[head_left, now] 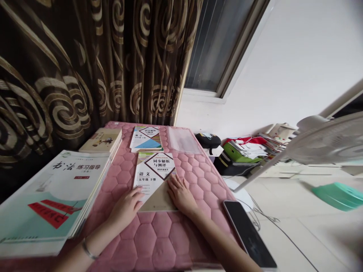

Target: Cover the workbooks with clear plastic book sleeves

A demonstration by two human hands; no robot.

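Note:
A workbook (157, 185) with a white and tan cover and a dark diamond frame lies flat on the pink quilted table cover (154, 241). My left hand (127, 206) rests at its left edge, fingers stretched onto the cover. On the right part of the same workbook lies my right hand (181, 194), flat with the fingers spread. Just behind it is a second workbook (146, 138) with a similar diamond frame and a blue patch. A bracelet circles my left wrist.
At left stand a stack of large books (56, 196) and a smaller beige stack (100, 139). A clear plastic sleeve (184, 140) lies at the back right. A phone or tablet (248, 234) sits along the right edge. Beyond are a fan (326, 139), cables and piled items.

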